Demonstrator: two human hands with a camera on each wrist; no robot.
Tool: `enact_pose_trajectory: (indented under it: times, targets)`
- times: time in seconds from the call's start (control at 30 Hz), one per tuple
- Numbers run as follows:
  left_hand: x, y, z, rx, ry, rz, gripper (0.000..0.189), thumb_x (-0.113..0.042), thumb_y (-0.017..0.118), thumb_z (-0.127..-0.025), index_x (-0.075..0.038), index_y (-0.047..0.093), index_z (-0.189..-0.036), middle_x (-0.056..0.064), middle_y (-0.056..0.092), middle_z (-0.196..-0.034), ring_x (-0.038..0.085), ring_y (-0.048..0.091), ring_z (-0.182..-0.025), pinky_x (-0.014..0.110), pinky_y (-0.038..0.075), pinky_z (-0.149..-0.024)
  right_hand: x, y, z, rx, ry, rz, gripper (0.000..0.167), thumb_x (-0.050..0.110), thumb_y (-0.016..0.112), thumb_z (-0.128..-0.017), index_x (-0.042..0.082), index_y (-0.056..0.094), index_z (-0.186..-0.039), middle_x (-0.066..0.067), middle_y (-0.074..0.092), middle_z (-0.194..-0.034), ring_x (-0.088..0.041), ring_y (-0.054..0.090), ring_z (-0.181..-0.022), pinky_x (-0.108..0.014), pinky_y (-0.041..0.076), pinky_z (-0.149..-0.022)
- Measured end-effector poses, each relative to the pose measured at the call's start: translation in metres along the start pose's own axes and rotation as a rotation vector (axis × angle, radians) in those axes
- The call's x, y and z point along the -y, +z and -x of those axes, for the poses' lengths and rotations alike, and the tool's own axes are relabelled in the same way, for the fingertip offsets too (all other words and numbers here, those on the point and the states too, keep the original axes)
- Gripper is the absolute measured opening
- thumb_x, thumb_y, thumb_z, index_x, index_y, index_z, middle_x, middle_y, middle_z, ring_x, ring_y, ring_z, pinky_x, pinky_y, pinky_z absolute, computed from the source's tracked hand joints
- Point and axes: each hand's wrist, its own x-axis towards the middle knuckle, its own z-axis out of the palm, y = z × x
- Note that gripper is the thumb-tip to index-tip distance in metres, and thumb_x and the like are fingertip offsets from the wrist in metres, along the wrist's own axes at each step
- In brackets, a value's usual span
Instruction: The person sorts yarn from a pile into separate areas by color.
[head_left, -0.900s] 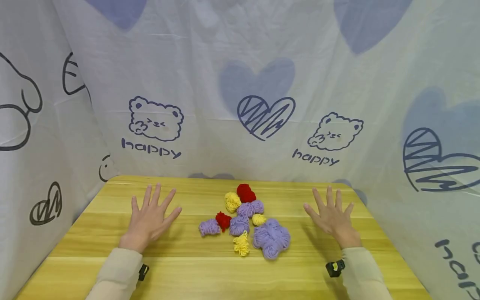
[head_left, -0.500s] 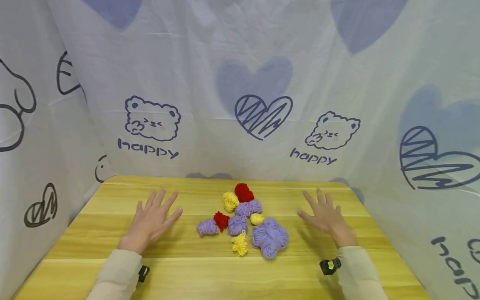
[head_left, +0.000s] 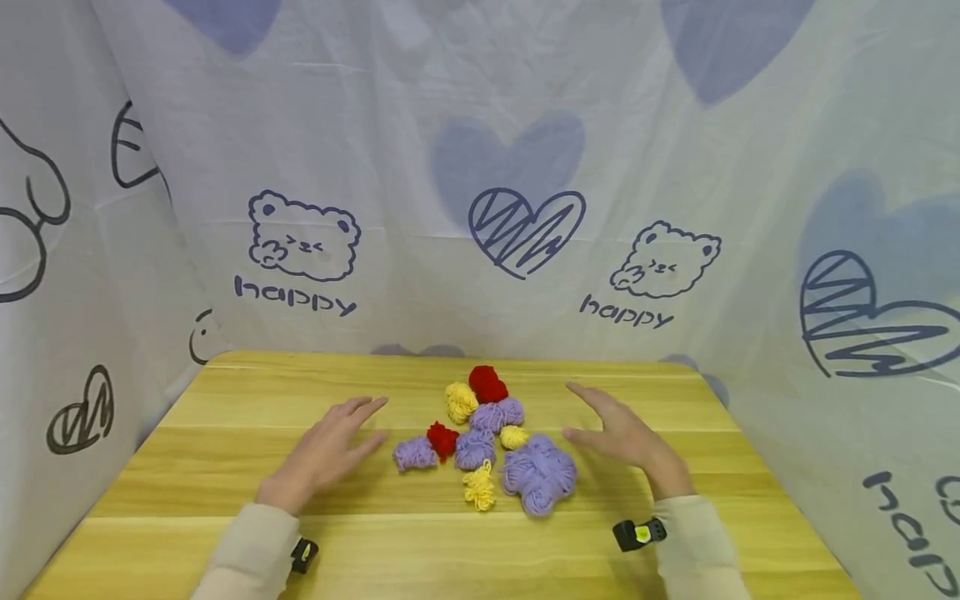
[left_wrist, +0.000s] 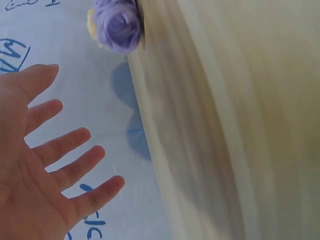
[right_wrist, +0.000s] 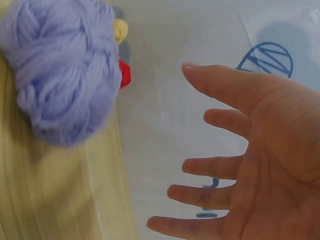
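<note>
Several balls of yarn lie clustered mid-table in the head view. The largest is a purple yarn ball (head_left: 540, 475), at the cluster's right front; it also fills the upper left of the right wrist view. Around it are a small yellow ball (head_left: 513, 437), a red ball (head_left: 488, 384) at the back, and a loose yellow bundle (head_left: 479, 487) in front. My left hand (head_left: 326, 450) is nearest a small purple bundle (head_left: 415, 453), apart from it, fingers extended. To the right of the big ball, my right hand (head_left: 622, 433) holds nothing, its fingers spread in the right wrist view.
A wooden table (head_left: 390, 558) carries the yarn. A pale printed curtain (head_left: 420, 292) hangs behind it and along both sides. Each wrist wears a black device, such as the right wrist camera (head_left: 639, 534).
Both hands have moved inward toward the yarn and turned their palms to face each other. The yarn balls lie as before; the head view has shifted slightly.
</note>
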Motion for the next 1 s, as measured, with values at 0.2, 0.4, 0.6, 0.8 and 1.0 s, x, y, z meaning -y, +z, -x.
enact_pose_trajectory:
  times: [0.2, 0.4, 0.6, 0.8, 1.0]
  targets:
    - [-0.007, 0.010, -0.002, -0.007, 0.052, 0.022, 0.055, -0.033, 0.066, -0.101, -0.014, 0.052, -0.151, 0.018, 0.055, -0.150, 0.044, 0.053, -0.136, 0.067, 0.045, -0.108, 0.014, 0.005, -0.003, 0.069, -0.003, -0.038, 0.071, 0.029, 0.076, -0.094, 0.003, 0.046, -0.153, -0.025, 0.047, -0.156, -0.050, 0.042, -0.145, -0.065, 0.035, -0.117]
    - [-0.015, 0.016, -0.005, 0.013, 0.081, 0.057, 0.053, -0.031, 0.068, -0.100, -0.012, 0.056, -0.147, 0.016, 0.059, -0.145, 0.041, 0.056, -0.133, 0.064, 0.046, -0.108, 0.021, 0.011, -0.003, 0.115, -0.026, -0.082, 0.069, 0.023, 0.081, -0.088, 0.003, 0.053, -0.148, -0.023, 0.053, -0.151, -0.049, 0.050, -0.137, -0.065, 0.043, -0.111]
    - [-0.026, 0.019, -0.008, 0.042, 0.112, 0.077, 0.050, -0.028, 0.071, -0.098, -0.012, 0.059, -0.144, 0.013, 0.063, -0.140, 0.037, 0.059, -0.129, 0.060, 0.048, -0.109, 0.026, 0.018, -0.003, 0.153, -0.011, -0.096, 0.065, 0.021, 0.086, -0.083, 0.007, 0.059, -0.142, -0.019, 0.058, -0.147, -0.047, 0.054, -0.131, -0.063, 0.047, -0.107]
    - [-0.038, 0.025, -0.011, 0.050, 0.140, 0.069, 0.048, -0.025, 0.073, -0.096, -0.012, 0.063, -0.141, 0.012, 0.064, -0.137, 0.034, 0.060, -0.126, 0.055, 0.051, -0.107, 0.029, 0.022, -0.004, 0.184, 0.014, -0.088, 0.066, 0.017, 0.089, -0.079, 0.006, 0.062, -0.138, -0.018, 0.060, -0.145, -0.049, 0.054, -0.130, -0.064, 0.047, -0.107]
    - [-0.053, 0.029, -0.013, 0.070, 0.185, 0.097, 0.046, -0.029, 0.073, -0.096, -0.013, 0.065, -0.139, 0.010, 0.066, -0.134, 0.032, 0.061, -0.124, 0.054, 0.052, -0.106, 0.031, 0.026, -0.003, 0.200, 0.026, -0.105, 0.068, 0.010, 0.091, -0.073, 0.007, 0.064, -0.135, -0.016, 0.061, -0.143, -0.047, 0.054, -0.131, -0.064, 0.047, -0.107]
